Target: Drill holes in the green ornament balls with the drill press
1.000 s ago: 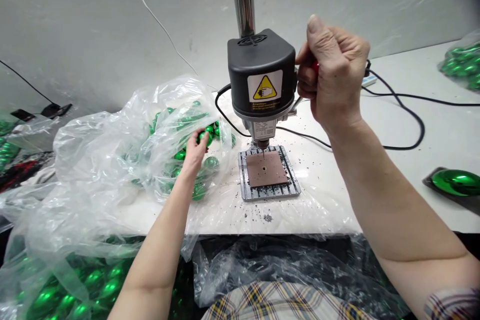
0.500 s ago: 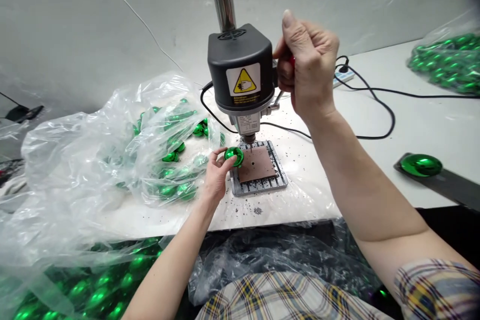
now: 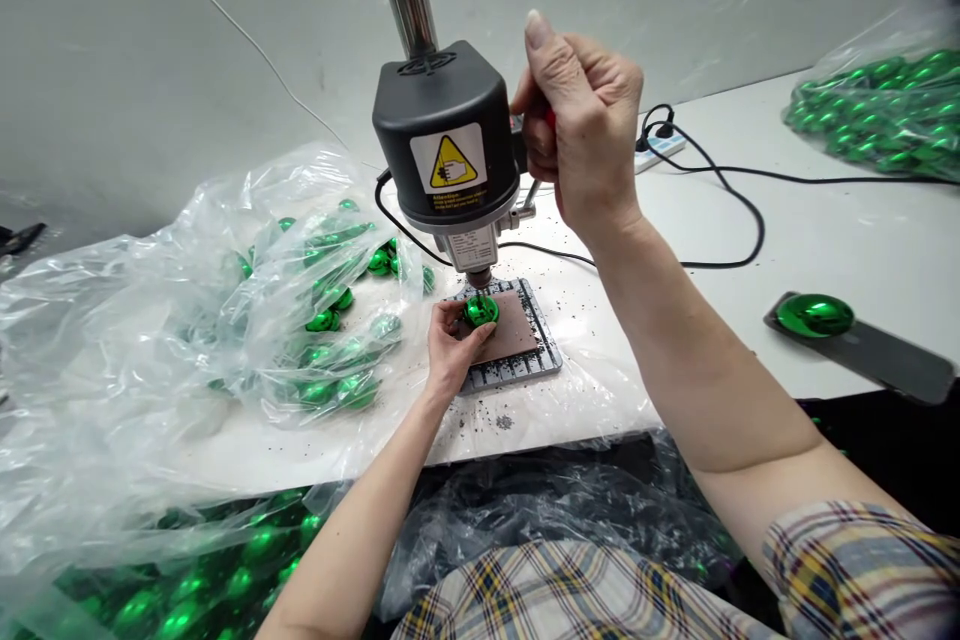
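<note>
Between thumb and fingers, my left hand (image 3: 455, 345) pinches a shiny green ball (image 3: 481, 310) directly beneath the bit of a black bench drill press (image 3: 442, 135). Under the ball lies a brownish square board (image 3: 516, 325) on the slotted grey metal base (image 3: 544, 355). My right hand (image 3: 589, 115) is wrapped round the red-tipped feed lever (image 3: 551, 119) at the drill's right side; most of the lever is hidden by the fingers. Whether the bit touches the ball is too small to tell.
Clear plastic bags (image 3: 187, 250) with green balls (image 3: 322, 320) spread over the left of the white table (image 3: 712, 340). Another full bag (image 3: 885, 110) sits back right, beyond a power strip (image 3: 660, 150) and black cable. A green oval piece (image 3: 816, 315) rests on a phone (image 3: 892, 355).
My left hand has carried the green ball right, from the board's left edge to beneath the drill bit. My right hand keeps its hold on the lever. The whole view has shifted slightly.
</note>
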The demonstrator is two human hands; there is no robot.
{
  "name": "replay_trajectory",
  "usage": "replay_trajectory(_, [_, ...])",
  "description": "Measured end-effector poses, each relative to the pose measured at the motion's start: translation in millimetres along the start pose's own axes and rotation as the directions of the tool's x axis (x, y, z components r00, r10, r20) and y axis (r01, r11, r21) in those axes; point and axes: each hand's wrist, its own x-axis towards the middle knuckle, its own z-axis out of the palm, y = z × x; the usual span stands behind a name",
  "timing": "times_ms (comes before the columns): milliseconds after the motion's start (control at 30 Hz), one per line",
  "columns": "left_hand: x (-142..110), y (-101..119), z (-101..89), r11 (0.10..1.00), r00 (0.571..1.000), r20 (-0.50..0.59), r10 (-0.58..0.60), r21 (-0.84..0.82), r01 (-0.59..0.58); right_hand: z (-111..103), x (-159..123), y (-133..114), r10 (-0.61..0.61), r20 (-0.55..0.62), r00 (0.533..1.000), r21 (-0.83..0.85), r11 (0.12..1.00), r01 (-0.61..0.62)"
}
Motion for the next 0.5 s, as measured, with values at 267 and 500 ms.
replay_trajectory(267, [-2.5, -2.4, 1.2, 0.981, 0.995, 0.036, 0.092, 0.168, -0.096, 0.2, -3.2, -3.0, -0.02, -0.009, 1.0, 0.002, 1.0, 0.02])
replay_trajectory(500, [-2.2, -3.5, 7.5, 0.993, 0.994, 0.031, 0.101, 0.06, -0.102, -0.1, -2.4, -2.2, -0.035, -0.003, 0.999, -0.006, 0.999, 0.035])
